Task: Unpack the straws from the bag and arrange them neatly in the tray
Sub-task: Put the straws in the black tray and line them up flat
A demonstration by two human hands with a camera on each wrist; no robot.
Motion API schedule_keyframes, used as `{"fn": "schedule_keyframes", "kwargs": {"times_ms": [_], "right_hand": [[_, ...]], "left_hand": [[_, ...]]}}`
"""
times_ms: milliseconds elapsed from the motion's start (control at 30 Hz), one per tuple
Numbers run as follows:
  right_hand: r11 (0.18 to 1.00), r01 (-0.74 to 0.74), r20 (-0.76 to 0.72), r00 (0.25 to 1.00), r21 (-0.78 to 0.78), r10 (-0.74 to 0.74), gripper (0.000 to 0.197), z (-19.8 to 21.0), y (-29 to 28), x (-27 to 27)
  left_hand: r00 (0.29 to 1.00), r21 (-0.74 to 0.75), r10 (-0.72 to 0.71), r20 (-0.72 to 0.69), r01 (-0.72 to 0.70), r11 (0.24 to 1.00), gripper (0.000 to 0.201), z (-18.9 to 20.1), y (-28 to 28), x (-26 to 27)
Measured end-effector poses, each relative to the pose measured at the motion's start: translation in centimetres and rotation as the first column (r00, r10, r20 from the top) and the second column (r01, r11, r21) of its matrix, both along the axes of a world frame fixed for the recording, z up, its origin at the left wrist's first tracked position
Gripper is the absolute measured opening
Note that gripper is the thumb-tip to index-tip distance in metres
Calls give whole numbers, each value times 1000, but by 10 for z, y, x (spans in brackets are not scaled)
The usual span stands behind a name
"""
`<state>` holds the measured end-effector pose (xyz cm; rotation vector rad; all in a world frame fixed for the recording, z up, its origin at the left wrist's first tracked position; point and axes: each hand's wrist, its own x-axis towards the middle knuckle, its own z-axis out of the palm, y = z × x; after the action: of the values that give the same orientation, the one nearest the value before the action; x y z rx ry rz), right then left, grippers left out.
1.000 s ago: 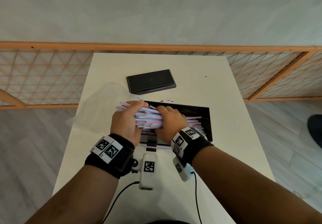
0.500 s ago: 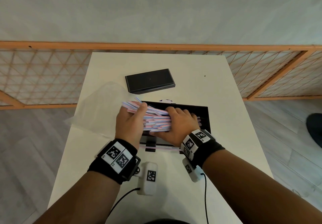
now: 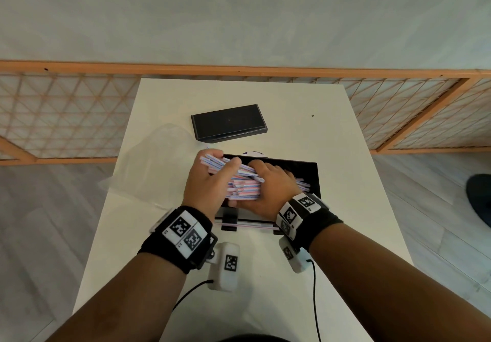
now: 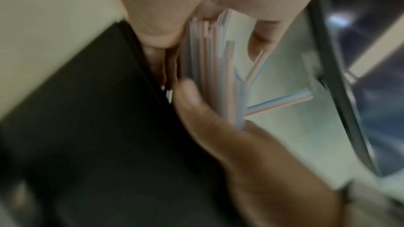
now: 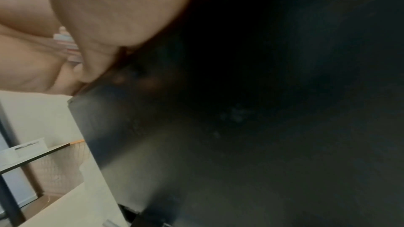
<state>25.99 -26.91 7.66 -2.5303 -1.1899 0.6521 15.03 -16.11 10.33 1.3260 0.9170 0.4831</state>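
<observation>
A thick bundle of pink, blue and white striped straws (image 3: pixel 243 183) hangs over the black tray (image 3: pixel 313 179) in the middle of the white table. My left hand (image 3: pixel 210 179) grips the bundle's left end, and its thumb and fingers curl round the straws (image 4: pixel 216 75) in the left wrist view. On the bundle's right part my right hand (image 3: pixel 271 184) grips from above, low in the tray. More straws (image 3: pixel 303 183) lie in the tray beside it. One straw (image 3: pixel 249 226) lies on the table against the tray's near edge. The clear bag (image 3: pixel 156 166) lies flat, left of the tray.
A black lid (image 3: pixel 228 123) lies behind the tray on the table (image 3: pixel 345 208). A small round sticker (image 3: pixel 253 153) peeks out at the tray's far edge. An orange lattice fence (image 3: pixel 66 113) runs behind the table. The right wrist view is mostly dark tray (image 5: pixel 240 144).
Both hands have carried the bundle to the right and a little down into the tray. The straws' left ends now stick out less past my left hand.
</observation>
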Motion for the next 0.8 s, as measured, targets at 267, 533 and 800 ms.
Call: {"fn": "schedule_keyframes", "kwargs": {"times_ms": [267, 533, 800], "right_hand": [[989, 26, 42, 999, -142, -21, 95, 8, 1, 1], [988, 60, 79, 996, -145, -49, 118, 12, -8, 1], [989, 2, 117, 993, 149, -19, 83, 19, -16, -9]], "left_hand": [[1000, 487, 5, -18, 5, 873, 33, -7, 9, -10], [955, 147, 274, 113, -289, 946, 8, -11, 14, -5], [963, -19, 264, 52, -264, 964, 26, -6, 18, -4]]}}
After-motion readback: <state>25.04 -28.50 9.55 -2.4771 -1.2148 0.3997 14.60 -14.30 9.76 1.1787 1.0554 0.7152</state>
